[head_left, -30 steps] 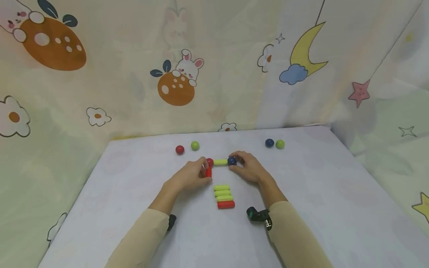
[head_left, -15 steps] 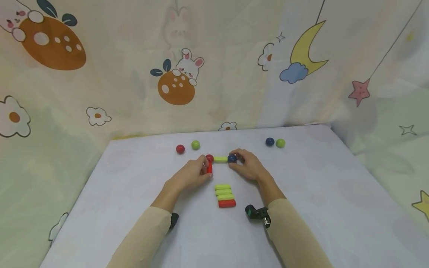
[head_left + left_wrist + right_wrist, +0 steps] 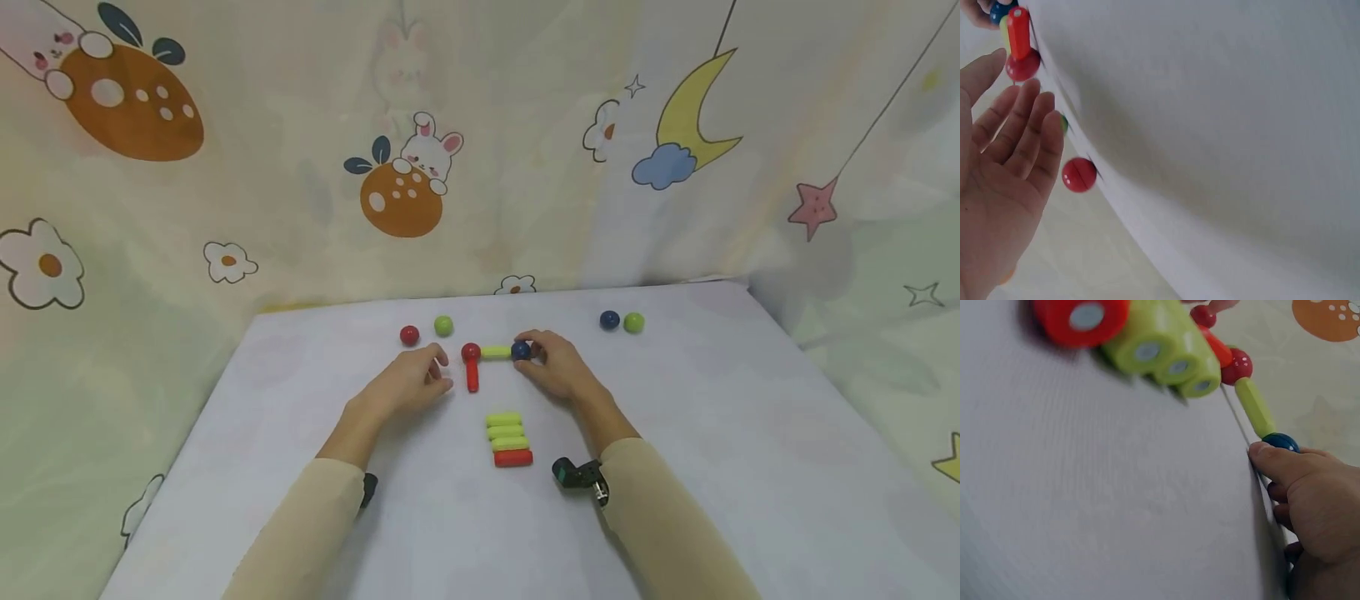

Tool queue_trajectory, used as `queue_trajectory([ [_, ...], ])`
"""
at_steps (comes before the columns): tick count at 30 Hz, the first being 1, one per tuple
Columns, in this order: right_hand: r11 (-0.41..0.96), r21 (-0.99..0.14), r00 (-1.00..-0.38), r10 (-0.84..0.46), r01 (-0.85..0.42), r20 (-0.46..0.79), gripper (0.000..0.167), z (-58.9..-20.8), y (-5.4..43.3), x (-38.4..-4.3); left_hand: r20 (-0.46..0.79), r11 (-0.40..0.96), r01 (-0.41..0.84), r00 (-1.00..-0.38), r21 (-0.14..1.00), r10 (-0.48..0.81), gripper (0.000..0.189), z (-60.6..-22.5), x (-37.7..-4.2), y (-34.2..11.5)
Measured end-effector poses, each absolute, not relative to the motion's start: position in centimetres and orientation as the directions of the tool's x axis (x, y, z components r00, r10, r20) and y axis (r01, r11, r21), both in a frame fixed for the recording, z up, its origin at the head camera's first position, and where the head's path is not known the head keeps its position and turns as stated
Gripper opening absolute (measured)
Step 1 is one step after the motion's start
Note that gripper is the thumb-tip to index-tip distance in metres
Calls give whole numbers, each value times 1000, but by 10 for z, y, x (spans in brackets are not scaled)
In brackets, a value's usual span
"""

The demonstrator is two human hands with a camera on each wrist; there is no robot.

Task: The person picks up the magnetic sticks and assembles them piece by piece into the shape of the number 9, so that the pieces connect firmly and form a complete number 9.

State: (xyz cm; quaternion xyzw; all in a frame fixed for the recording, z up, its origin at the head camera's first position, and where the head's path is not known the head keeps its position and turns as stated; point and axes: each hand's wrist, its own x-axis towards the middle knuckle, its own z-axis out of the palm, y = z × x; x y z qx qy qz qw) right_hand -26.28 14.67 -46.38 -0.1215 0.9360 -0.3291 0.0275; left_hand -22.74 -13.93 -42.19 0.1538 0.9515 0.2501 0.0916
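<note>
A red ball (image 3: 471, 352) joins a red rod (image 3: 472, 377), which points toward me, and a yellow-green rod (image 3: 496, 352) running right to a dark blue ball (image 3: 521, 351). My right hand (image 3: 557, 365) pinches that blue ball between thumb and fingers; in the right wrist view the thumb lies against the blue ball (image 3: 1282, 442). Left of the red rod, my left hand (image 3: 408, 379) is off the pieces, its fingers loosely spread and holding nothing. The left wrist view shows its bare palm (image 3: 1000, 194) beside the joined red ball (image 3: 1024, 65).
Nearer to me lie several yellow-green rods (image 3: 507, 432) in a row with a red rod (image 3: 513, 458). Farther back are a loose red ball (image 3: 409, 335) and a green ball (image 3: 443, 326). Another blue ball (image 3: 610, 320) and green ball (image 3: 633, 322) sit at the back right.
My left hand has let go of the red ball and rod and moved left. The joined pieces have shifted slightly away from me. My right hand stays on the blue ball.
</note>
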Motion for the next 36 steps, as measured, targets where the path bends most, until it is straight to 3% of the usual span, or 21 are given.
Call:
queue_trajectory([
  [15,680,-692,-952,-304,-244,36,44,-469,154,-273,6,861,167,-982,481,187,13,-429,-245,-183],
  [23,672,-706,-957,-289,-223,28,44,-473,144,-275,-54,871,55,-994,488,93,36,-431,-251,-197],
  [31,686,-707,-966,-258,-172,-15,45,-470,149,-277,-94,794,14,-992,608,90,73,-431,-265,-199],
  [36,681,-713,-967,-255,-164,-21,45,-470,154,-276,-110,756,9,-988,654,107,75,-439,-272,-201],
])
